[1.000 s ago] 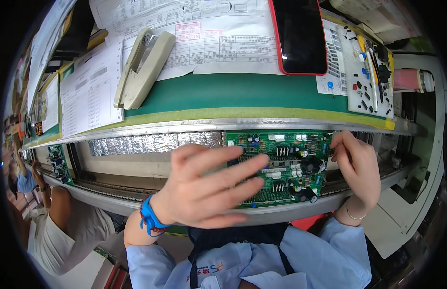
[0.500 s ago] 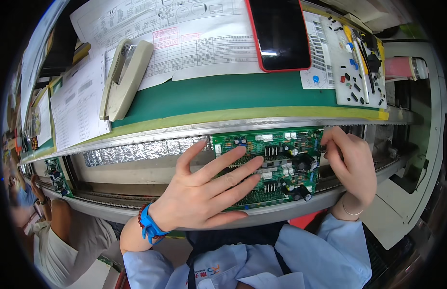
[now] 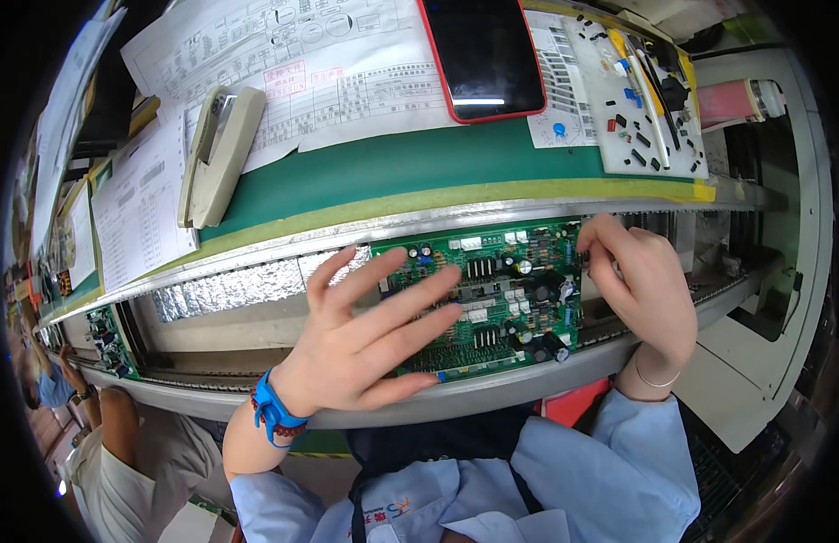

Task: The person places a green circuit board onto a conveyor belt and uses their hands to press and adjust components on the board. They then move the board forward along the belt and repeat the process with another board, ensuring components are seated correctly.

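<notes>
A green circuit board (image 3: 492,288) crowded with capacitors, white connectors and black heat-sink parts lies across the metal rails. My left hand (image 3: 356,339) rests over the board's left part with its fingers spread, hiding that side; nothing shows in it. At the board's upper right corner is my right hand (image 3: 641,281), its thumb and index finger closed together against the edge. Whatever may be between those fingertips is too small or hidden to make out.
Beyond the rail, a green bench mat (image 3: 347,181) carries papers (image 3: 347,90), a beige handset (image 3: 222,158) and a red-edged phone (image 3: 486,59). A white tray (image 3: 623,149) of small parts sits at the right. Another board (image 3: 107,342) and a person (image 3: 134,452) are at the left.
The view has shifted a little, so the bench items and board appear farther left. Both hands keep about the same places on the board.
</notes>
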### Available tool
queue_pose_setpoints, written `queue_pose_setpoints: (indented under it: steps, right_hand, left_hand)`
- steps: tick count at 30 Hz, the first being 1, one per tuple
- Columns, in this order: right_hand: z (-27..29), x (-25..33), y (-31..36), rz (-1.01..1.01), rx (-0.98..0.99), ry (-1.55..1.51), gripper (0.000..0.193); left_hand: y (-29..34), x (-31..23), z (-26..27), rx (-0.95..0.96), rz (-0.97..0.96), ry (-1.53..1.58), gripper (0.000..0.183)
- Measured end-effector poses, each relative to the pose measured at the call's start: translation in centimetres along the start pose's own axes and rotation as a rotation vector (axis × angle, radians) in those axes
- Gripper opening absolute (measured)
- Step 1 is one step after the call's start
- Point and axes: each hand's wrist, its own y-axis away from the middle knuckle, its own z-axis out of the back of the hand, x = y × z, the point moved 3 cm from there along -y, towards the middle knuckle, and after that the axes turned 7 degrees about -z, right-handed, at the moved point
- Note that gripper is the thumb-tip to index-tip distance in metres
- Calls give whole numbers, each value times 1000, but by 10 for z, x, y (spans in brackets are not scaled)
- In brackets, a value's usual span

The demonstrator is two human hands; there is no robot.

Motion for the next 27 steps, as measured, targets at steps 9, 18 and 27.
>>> queue_pose_setpoints:
  steps: [9, 18, 27]
  right_hand:
    - [-1, 2, 2, -16, -17, -14, 4]
    - [-4, 0, 3, -21, -21, -67, 6]
    - [-2, -3, 3, 3, -10, -17, 8]
  left_hand:
    - [15, 22, 25, -428, 157, -63, 41]
    - [24, 38, 26, -617, 233, 16, 37]
    - [23, 45, 28, -630, 241, -56, 27]
